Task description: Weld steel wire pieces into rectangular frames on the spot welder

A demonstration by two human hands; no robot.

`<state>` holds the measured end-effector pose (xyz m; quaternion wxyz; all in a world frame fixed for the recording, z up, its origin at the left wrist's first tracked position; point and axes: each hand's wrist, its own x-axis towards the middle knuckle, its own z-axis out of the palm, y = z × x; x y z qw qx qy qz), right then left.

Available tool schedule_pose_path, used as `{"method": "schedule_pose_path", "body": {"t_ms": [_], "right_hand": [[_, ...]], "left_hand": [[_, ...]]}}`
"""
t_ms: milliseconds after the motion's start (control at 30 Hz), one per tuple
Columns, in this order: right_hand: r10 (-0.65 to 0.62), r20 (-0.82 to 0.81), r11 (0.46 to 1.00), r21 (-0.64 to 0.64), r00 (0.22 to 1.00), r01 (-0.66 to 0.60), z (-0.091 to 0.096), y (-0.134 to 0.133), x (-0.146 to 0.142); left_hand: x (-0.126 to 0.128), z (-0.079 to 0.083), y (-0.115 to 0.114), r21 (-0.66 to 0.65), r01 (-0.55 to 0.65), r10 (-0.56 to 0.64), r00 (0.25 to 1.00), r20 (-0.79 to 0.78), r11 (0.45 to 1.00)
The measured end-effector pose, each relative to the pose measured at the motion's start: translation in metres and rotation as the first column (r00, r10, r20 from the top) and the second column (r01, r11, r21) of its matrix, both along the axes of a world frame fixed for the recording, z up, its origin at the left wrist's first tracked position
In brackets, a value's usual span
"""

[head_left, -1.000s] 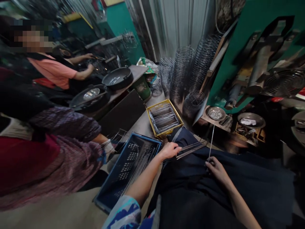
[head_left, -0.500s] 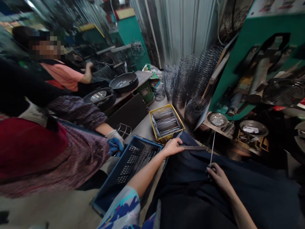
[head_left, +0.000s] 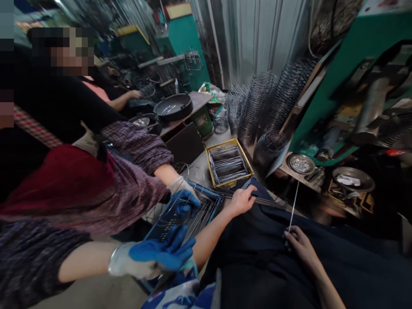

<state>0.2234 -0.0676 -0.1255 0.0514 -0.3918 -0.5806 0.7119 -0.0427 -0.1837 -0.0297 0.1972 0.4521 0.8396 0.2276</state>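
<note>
My left hand (head_left: pixel 243 201) is over my dark-clothed lap, its fingers loosely bent around a bundle of thin metal rods (head_left: pixel 270 202). The rods stick out to the right of the fingers; the palm hides their middle. In my right hand (head_left: pixel 298 241) a single thin metal rod (head_left: pixel 294 206) is pinched between thumb and fingers, pointing up and away. Its far end is near a round dish of small shiny metal pieces (head_left: pixel 301 164) at the green machine. Beyond my left hand stands a yellow crate (head_left: pixel 210 169) full of bent wire pieces.
At my left a co-worker's blue-gloved hands (head_left: pixel 161 253) are over a blue crate (head_left: pixel 161 219) of metal rods, with a wire frame at one hand. Stacked wire baskets (head_left: pixel 257 107) stand at the back. A green machine (head_left: pixel 341 86) rises at the right, beside a metal bowl (head_left: pixel 354 171).
The co-worker has leaned in, with both gloved hands now over the blue crate, one close to my left forearm. My left hand's fingers have shifted on the rods. My right hand keeps its rod.
</note>
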Motion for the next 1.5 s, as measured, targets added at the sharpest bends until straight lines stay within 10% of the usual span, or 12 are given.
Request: {"method": "schedule_pose_path", "body": {"t_ms": [567, 1067, 1500], "right_hand": [[0.023, 0.035, 0.999, -0.025, 0.999, -0.022, 0.012, -0.005, 0.003], [0.021, 0.037, 1.0, -0.008, 0.999, -0.02, 0.008, -0.005, -0.004], [0.006, 0.01, 1.0, 0.0, 1.0, -0.006, 0.0, -0.005, -0.002]], "left_hand": [[-0.007, -0.011, 0.012, 0.165, -0.355, 0.311, 0.919, 0.243, 0.92], [0.008, -0.01, -0.004, 0.134, -0.04, 0.021, 0.99, 0.141, 0.99], [-0.021, -0.01, -0.013, 0.091, -0.012, 0.002, 0.995, 0.104, 0.996]]}}
